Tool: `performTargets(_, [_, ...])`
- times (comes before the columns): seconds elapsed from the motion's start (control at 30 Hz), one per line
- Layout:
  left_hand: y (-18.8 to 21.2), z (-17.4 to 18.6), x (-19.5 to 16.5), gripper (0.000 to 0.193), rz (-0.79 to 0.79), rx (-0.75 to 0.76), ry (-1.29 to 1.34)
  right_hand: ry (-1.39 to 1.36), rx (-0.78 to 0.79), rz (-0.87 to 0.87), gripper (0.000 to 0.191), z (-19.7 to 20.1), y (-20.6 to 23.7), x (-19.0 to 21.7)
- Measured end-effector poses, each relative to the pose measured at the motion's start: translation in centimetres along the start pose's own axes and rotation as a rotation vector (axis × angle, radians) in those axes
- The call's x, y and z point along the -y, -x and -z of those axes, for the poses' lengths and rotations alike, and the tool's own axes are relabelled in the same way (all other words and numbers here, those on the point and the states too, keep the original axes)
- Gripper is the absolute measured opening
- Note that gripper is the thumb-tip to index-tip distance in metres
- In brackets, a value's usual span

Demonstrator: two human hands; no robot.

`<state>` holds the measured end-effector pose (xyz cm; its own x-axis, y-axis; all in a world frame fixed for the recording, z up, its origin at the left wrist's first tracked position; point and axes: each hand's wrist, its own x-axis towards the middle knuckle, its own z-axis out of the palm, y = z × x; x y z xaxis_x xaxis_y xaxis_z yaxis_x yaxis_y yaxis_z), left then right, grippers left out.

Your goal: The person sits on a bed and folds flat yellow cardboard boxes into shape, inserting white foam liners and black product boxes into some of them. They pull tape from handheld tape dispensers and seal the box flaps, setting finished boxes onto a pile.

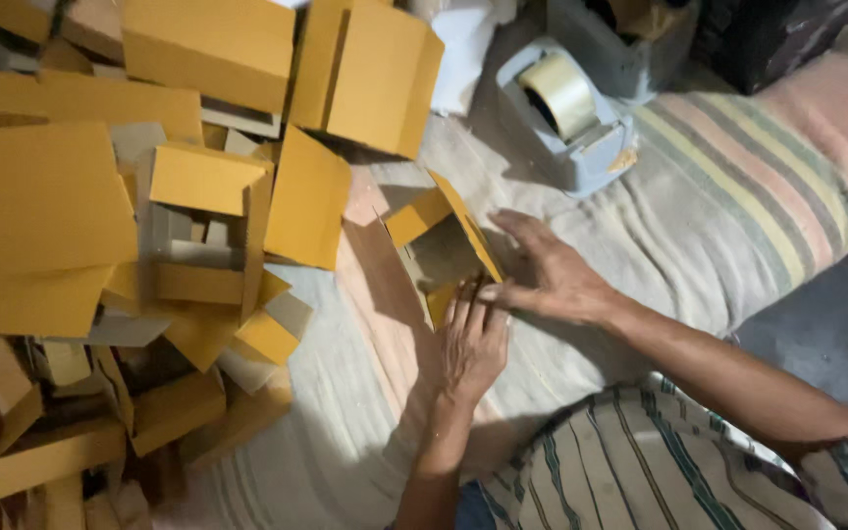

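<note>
Both hands on a small open cardboard box [441, 253] mid-blanket [699, 216]: left hand [473, 339] flat w/ fingers pressed on its near edge, right hand [547, 275] spread against its right side. Box looks empty inside. Tape dispenser [571, 113] near blanket's far edge; pile of boxes [130, 226] along left.

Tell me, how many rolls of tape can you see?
1. The tape roll sits in the grey dispenser on the striped cloth, beyond the right hand. More rolls may be hidden under the cardboard box pile.
</note>
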<state>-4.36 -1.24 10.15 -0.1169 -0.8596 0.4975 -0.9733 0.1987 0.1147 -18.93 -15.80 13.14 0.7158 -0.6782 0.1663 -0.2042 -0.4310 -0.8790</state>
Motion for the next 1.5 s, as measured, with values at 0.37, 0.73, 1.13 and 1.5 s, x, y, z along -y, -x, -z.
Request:
performTargets(0.37, [1.4, 5.3, 2.3, 0.036, 0.562, -0.851, 0.556, 0.205, 0.117, 0.204, 0.041, 1.5, -3.1, -0.7])
performTargets(0.73, [2.1, -3.5, 9.4, 0.077, 0.712, -0.316, 1.451, 0.213, 0.146, 0.371, 0.037, 4.2, -7.2, -3.6])
performTargets(1.13, [-0.3, 0.5, 4.4, 0.118, 0.81, -0.232, 0.277, 0.313, -0.011, -0.123, 0.051, 1.8, -3.2, -6.7])
performTargets(1.5, [2.3, -4.1, 8.0, 0.097, 0.773, -0.151, 0.922, 0.567, 0.136, -0.223, 0.126, 1.4, -2.8, -2.5])
